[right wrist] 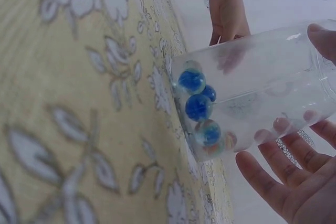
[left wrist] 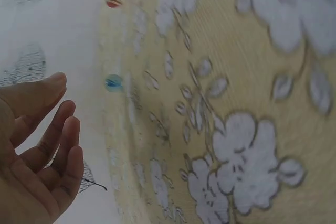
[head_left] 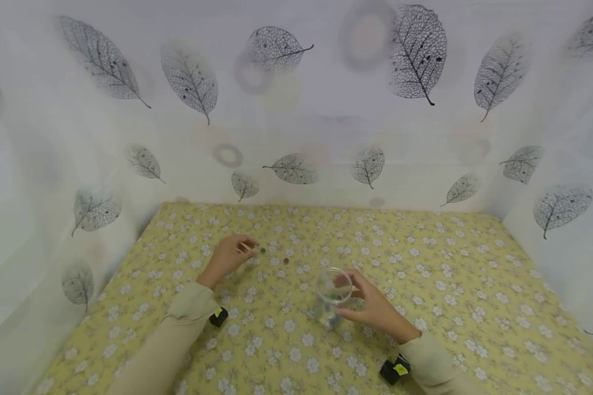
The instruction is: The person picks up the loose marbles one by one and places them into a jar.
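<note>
My right hand [head_left: 375, 307] curls its fingers and thumb around a clear jar [right wrist: 252, 93], whose mouth faces up in the head view. Several blue glass marbles [right wrist: 198, 107] lie at the jar's bottom, along with one showing orange. My left hand [head_left: 231, 255] is over the cloth at the left, fingers loosely bent and nothing between them. Just beyond its fingertips sits a blue-green marble [left wrist: 113, 82], apart from the hand. A reddish marble [left wrist: 114, 0] lies a little farther right on the cloth in the head view, between the hand and the jar.
A yellow cloth with white flowers [head_left: 286, 351] covers the table. White curtains with leaf prints [head_left: 321, 126] rise behind it and along both sides. Small black devices are strapped at the left wrist [head_left: 218, 317] and the right wrist [head_left: 395, 370].
</note>
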`<action>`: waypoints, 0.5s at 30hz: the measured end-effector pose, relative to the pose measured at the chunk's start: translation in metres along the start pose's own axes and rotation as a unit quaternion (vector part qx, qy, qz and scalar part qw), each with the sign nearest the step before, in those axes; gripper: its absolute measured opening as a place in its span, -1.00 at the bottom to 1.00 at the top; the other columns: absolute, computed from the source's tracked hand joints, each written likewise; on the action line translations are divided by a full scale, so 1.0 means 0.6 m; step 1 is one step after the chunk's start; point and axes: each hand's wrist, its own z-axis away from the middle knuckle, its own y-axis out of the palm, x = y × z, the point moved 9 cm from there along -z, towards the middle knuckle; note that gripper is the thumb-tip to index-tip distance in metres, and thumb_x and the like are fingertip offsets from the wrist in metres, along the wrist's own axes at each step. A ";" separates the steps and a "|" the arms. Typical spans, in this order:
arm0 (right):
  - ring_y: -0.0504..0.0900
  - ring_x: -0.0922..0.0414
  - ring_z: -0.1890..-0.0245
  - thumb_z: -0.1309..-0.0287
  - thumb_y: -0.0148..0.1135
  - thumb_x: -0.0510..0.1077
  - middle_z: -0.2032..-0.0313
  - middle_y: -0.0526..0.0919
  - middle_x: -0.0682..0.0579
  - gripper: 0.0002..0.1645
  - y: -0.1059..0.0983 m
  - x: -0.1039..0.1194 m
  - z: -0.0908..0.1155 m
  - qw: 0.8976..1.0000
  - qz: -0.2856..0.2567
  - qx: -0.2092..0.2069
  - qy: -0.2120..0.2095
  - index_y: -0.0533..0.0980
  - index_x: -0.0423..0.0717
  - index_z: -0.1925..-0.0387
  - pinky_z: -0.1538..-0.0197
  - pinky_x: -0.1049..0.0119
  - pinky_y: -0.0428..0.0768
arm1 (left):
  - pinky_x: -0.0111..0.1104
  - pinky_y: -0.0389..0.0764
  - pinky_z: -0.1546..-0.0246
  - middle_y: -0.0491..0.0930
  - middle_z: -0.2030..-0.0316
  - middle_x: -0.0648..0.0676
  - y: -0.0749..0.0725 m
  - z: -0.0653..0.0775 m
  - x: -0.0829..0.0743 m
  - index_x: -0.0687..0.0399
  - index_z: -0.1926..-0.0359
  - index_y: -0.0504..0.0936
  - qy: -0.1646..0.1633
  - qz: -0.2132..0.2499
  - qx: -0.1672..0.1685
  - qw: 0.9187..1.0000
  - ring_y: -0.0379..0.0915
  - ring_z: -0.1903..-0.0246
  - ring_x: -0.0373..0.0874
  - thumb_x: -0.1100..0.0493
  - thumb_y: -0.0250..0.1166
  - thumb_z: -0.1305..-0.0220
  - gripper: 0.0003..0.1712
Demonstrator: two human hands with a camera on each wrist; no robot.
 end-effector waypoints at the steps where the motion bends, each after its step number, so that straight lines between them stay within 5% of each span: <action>1: 0.49 -0.11 -0.04 -0.02 0.38 -0.21 -0.09 0.46 -0.19 -0.22 0.000 0.000 0.000 1.000 0.002 -0.001 -0.003 0.23 -0.16 -0.25 -0.02 0.04 0.58 | -0.20 0.61 0.24 0.63 0.13 0.18 0.004 -0.005 0.005 0.18 0.07 0.64 -0.001 -0.005 0.007 1.000 0.54 0.22 0.00 0.19 0.30 -0.21 -0.73; 7: 0.49 -0.10 -0.05 -0.04 0.38 -0.18 -0.10 0.45 -0.16 -0.22 0.000 -0.003 0.001 1.000 0.003 0.002 0.000 0.22 -0.08 -0.26 -0.02 0.11 0.60 | -0.22 0.62 0.24 0.64 0.16 0.16 0.025 -0.032 0.014 0.18 0.12 0.65 0.012 -0.038 0.042 0.998 0.57 0.26 -0.04 0.25 0.30 -0.19 -0.77; 15: 0.46 -0.08 -0.08 -0.04 0.38 -0.10 -0.11 0.43 -0.13 -0.19 -0.003 -0.012 0.005 1.000 -0.012 0.013 0.025 0.21 -0.03 -0.28 -0.05 0.27 0.58 | -0.26 0.60 0.25 0.64 0.17 0.11 0.041 -0.049 0.026 0.13 0.13 0.65 -0.016 -0.023 0.067 0.997 0.56 0.26 -0.09 0.24 0.34 -0.14 -0.77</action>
